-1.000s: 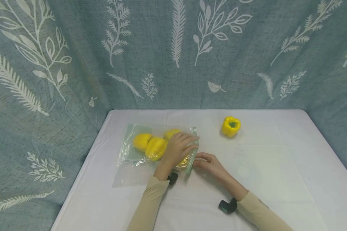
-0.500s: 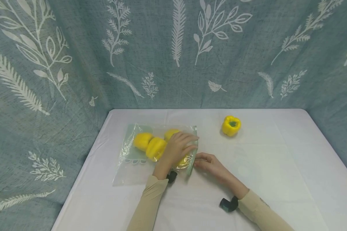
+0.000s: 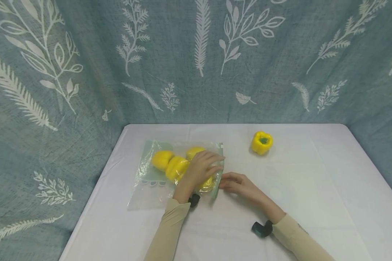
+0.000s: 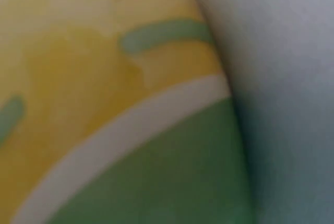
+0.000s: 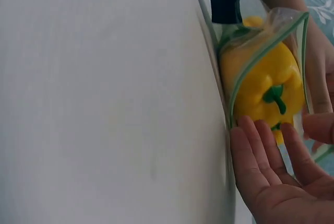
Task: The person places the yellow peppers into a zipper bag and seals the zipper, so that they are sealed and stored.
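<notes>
Clear bag (image 3: 143, 198): lies flat on the table left of centre, its mouth facing right, with pale green print showing through at its far left.
Bagged peppers (image 3: 176, 169): at least four yellow ones show inside, two close together on the left, one farther back, one near the mouth under the left hand; the right wrist view shows a green stem facing out of the mouth.
Left sleeve (image 3: 166, 232): beige, coming in from the near edge, with a black wrist device (image 3: 194, 200) beside the cuff.
Left hand (image 3: 200, 168): lies over the bag and the peppers near the mouth, fingers extended and lightly bent toward the right, thumb spread apart from them; it touches the bag without a visible pinch. The left wrist view is blurred, a close patch of yellow with green marks and a white band.
Green zip edge (image 3: 217, 186): runs along the bag's mouth, which gapes in the right wrist view.
Right hand (image 3: 237, 185): its fingers are nearly straight and loosely spread, thumb apart, grasping nothing, the fingertips at the near part of the mouth.
Right sleeve (image 3: 300, 237): beige, with a second black device (image 3: 262, 229) at the cuff.
Lone pepper (image 3: 261, 143): yellow, outside the bag toward the back, green stem up.
Table (image 3: 326, 185): covered in white.
Curtain (image 3: 271, 87): blue-green with white leaves, behind and around.
</notes>
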Demonstrator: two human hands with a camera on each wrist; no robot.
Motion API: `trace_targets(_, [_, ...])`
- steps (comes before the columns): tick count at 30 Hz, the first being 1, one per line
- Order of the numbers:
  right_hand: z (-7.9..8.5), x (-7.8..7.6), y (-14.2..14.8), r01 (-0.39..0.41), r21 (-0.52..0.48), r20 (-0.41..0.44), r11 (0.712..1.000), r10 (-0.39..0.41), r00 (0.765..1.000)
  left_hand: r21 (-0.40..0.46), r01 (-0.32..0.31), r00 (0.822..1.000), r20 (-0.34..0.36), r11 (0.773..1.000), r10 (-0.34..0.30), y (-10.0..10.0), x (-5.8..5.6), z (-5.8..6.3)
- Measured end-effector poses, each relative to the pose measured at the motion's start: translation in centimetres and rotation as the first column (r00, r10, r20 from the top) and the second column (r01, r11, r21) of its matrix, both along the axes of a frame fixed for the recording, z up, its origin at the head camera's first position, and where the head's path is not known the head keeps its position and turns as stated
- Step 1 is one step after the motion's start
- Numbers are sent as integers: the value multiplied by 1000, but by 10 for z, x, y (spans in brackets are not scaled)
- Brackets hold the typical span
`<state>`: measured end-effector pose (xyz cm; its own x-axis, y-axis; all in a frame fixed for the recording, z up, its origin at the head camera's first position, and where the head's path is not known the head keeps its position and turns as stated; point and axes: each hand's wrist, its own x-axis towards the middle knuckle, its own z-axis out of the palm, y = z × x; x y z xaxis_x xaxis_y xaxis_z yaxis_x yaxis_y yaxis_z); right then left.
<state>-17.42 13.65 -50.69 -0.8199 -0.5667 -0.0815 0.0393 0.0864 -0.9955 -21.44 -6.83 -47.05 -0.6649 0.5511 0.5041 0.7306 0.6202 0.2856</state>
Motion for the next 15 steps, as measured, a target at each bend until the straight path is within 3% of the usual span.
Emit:
trace_targets(9, [7,-4,10,41,80,-52,996,-37,998,-5,-5,1000,3,1000,5,-1,0,2])
trace_targets(15, [13,-11,23,110,64,-161,992,-99,982,-1,-6,1000,-17,1000,6,-4,0,4])
